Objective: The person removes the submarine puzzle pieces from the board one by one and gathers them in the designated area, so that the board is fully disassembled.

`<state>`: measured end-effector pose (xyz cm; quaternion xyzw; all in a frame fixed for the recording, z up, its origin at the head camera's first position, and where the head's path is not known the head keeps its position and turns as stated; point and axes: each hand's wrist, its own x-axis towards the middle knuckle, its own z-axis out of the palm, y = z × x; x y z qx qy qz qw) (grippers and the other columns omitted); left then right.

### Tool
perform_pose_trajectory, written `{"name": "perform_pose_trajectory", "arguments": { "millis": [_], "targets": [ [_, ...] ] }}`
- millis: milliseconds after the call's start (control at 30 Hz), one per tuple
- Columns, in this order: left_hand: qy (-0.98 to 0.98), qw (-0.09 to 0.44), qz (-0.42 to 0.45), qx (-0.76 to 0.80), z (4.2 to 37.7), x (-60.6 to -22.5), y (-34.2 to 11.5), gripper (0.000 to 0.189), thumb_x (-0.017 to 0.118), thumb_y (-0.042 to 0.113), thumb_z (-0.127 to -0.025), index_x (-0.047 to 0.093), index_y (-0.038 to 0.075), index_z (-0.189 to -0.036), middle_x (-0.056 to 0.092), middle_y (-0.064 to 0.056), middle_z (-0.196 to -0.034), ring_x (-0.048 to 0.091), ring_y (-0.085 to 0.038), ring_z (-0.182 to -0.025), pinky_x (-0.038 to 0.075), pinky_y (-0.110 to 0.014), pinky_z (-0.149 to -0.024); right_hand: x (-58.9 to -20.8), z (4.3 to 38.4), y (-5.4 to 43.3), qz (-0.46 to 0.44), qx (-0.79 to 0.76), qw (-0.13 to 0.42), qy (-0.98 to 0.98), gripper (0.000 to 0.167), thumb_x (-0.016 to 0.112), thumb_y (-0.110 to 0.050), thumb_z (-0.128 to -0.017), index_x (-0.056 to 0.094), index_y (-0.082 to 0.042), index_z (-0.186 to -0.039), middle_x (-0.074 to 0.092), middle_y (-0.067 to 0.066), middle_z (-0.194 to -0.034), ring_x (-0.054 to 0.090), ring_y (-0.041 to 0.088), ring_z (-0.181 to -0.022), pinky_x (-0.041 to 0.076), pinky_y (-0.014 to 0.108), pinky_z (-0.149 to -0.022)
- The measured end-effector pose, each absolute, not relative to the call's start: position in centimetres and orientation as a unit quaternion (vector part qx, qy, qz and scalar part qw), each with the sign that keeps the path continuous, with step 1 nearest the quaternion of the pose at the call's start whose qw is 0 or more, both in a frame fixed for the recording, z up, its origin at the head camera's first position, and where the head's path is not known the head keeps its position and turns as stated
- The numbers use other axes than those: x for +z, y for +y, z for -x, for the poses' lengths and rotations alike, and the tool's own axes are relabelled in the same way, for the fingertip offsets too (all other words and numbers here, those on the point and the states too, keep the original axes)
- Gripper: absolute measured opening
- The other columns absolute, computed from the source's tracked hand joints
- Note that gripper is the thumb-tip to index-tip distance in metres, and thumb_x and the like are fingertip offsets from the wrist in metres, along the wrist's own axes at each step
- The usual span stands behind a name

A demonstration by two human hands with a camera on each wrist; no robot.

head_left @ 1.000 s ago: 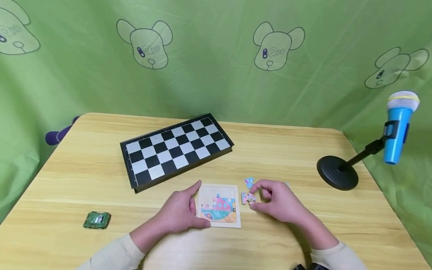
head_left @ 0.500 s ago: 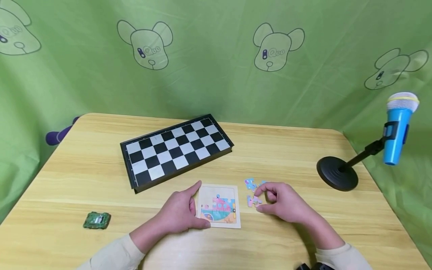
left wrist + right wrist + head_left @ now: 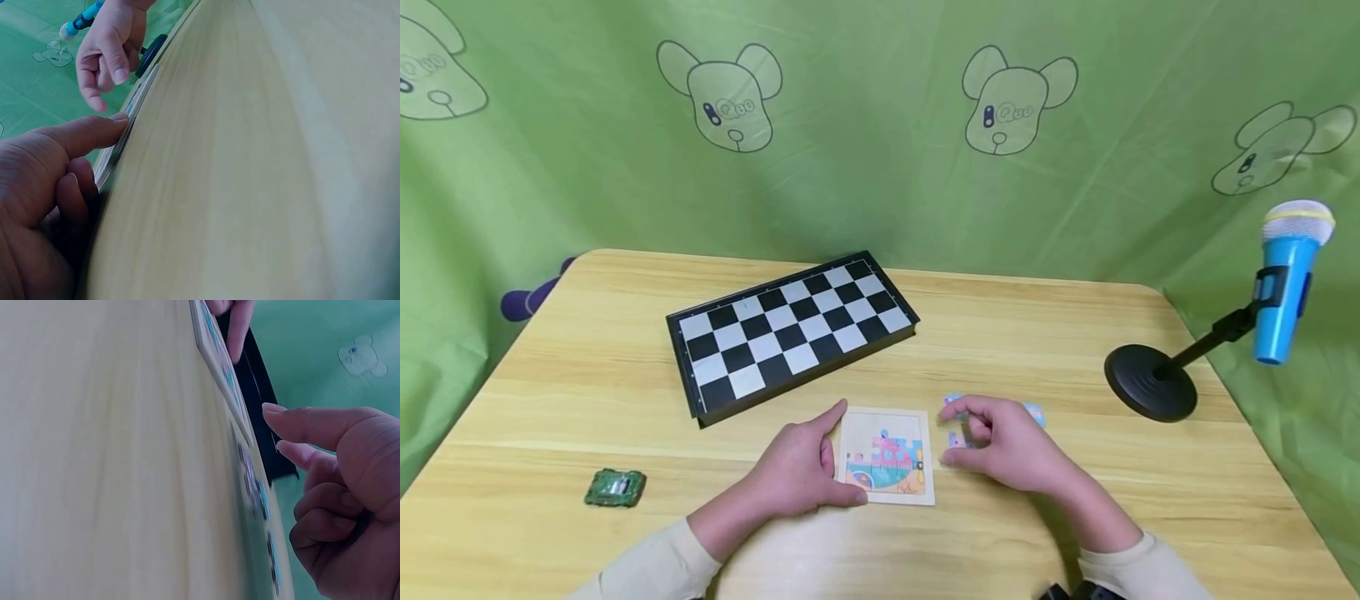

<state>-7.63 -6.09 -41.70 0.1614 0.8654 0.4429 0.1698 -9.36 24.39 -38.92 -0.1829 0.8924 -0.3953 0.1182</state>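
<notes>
My left hand (image 3: 797, 471) holds a small square jigsaw tray (image 3: 887, 419) by its left side, index fingertip at the far corner and thumb on the near edge. Joined pieces with a pink and teal picture fill the tray's lower part. Just right of it my right hand (image 3: 1011, 442) hovers, thumb and index finger apart with nothing between them, as the right wrist view shows. A pink-blue jigsaw piece (image 3: 955, 440) lies beneath those fingers, partly hidden. Other loose blue pieces peek out behind the hand, one piece (image 3: 953, 400) at its fingertips and another piece (image 3: 1036, 412) beyond the knuckles.
A folded black-and-white chessboard (image 3: 790, 329) lies behind the tray. To the left sits a green toy car (image 3: 615, 488). A blue toy microphone (image 3: 1285, 300) on a black stand (image 3: 1150, 383) occupies the right side. Green curtain (image 3: 880, 183) surrounds the wooden table.
My right hand first shifted right with the pink-blue piece, then came back left and spread its fingers over it. The left hand and the tray stay put.
</notes>
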Motion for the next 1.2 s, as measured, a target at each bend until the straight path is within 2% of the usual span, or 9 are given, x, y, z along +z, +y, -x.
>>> {"name": "perform_pose_trajectory", "arguments": {
  "millis": [167, 333, 500, 700, 800, 1033, 1200],
  "targets": [
    [0.867, 0.168, -0.162, 0.44, 7.6, -41.7, -6.1, 0.12, 0.095, 0.037, -0.062, 0.03, 0.001, -0.156, 0.056, 0.004, -0.061, 0.053, -0.013, -0.052, 0.041, -0.03, -0.048, -38.9, 9.3, 22.4, 0.195, -0.406, 0.114, 0.886, 0.044, 0.089, -0.018, -0.077, 0.067, -0.015, -0.115, 0.026, -0.01, -0.06, 0.027, 0.006, -0.055, 0.046, 0.029, -0.076],
    [0.869, 0.167, -0.164, 0.436, 7.6, -41.8, -6.2, 0.12, 0.095, 0.038, -0.062, 0.03, 0.002, -0.156, 0.056, 0.005, -0.061, 0.053, -0.013, -0.052, 0.041, -0.03, -0.048, -39.0, 9.2, 20.5, 0.195, -0.4, 0.126, 0.887, 0.047, 0.089, -0.024, -0.076, 0.067, -0.017, -0.117, 0.026, -0.01, -0.058, 0.026, 0.007, -0.054, 0.044, 0.027, -0.068],
    [0.868, 0.166, -0.165, 0.438, 7.6, -41.8, -6.2, 0.12, 0.095, 0.038, -0.062, 0.03, 0.001, -0.156, 0.056, 0.005, -0.061, 0.053, -0.012, -0.051, 0.041, -0.03, -0.047, -39.2, 9.1, 19.0, 0.189, -0.398, 0.144, 0.886, 0.048, 0.088, -0.021, -0.077, 0.067, -0.015, -0.119, 0.029, -0.009, -0.057, 0.028, 0.007, -0.053, 0.045, 0.028, -0.069],
    [0.867, 0.16, -0.168, 0.441, 7.6, -41.8, -6.2, 0.12, 0.095, 0.038, -0.061, 0.031, 0.0, -0.155, 0.056, 0.006, -0.061, 0.053, -0.012, -0.051, 0.041, -0.029, -0.047, -39.3, 9.1, 17.7, 0.18, -0.391, 0.162, 0.888, 0.047, 0.088, -0.019, -0.077, 0.066, -0.014, -0.118, 0.035, -0.006, -0.055, 0.033, 0.009, -0.049, 0.038, 0.027, -0.053],
    [0.867, 0.159, -0.168, 0.44, 7.6, -41.7, -6.2, 0.119, 0.095, 0.038, -0.061, 0.031, 0.0, -0.155, 0.055, 0.006, -0.061, 0.053, -0.012, -0.051, 0.041, -0.029, -0.047, -39.4, 9.1, 17.2, 0.179, -0.388, 0.168, 0.888, 0.047, 0.089, -0.021, -0.076, 0.065, -0.014, -0.117, 0.039, -0.006, -0.055, 0.036, 0.009, -0.047, 0.036, 0.026, -0.049],
    [0.868, 0.162, -0.167, 0.439, 7.6, -41.7, -6.2, 0.118, 0.095, 0.038, -0.062, 0.032, 0.001, -0.155, 0.055, 0.005, -0.061, 0.052, -0.012, -0.051, 0.04, -0.029, -0.047, -39.5, 8.8, 16.5, 0.178, -0.365, 0.16, 0.9, 0.048, 0.089, -0.027, -0.074, 0.065, -0.017, -0.114, 0.042, -0.007, -0.057, 0.039, 0.008, -0.049, 0.035, 0.026, -0.048],
    [0.869, 0.161, -0.169, 0.437, 7.7, -41.6, -6.2, 0.118, 0.095, 0.038, -0.062, 0.032, 0.0, -0.155, 0.055, 0.005, -0.06, 0.052, -0.012, -0.051, 0.04, -0.029, -0.046, -39.2, 8.5, 16.4, 0.157, -0.359, 0.157, 0.906, 0.052, 0.09, -0.026, -0.072, 0.064, -0.014, -0.114, 0.044, -0.005, -0.058, 0.04, 0.01, -0.05, 0.034, 0.026, -0.047]
  ]
}}
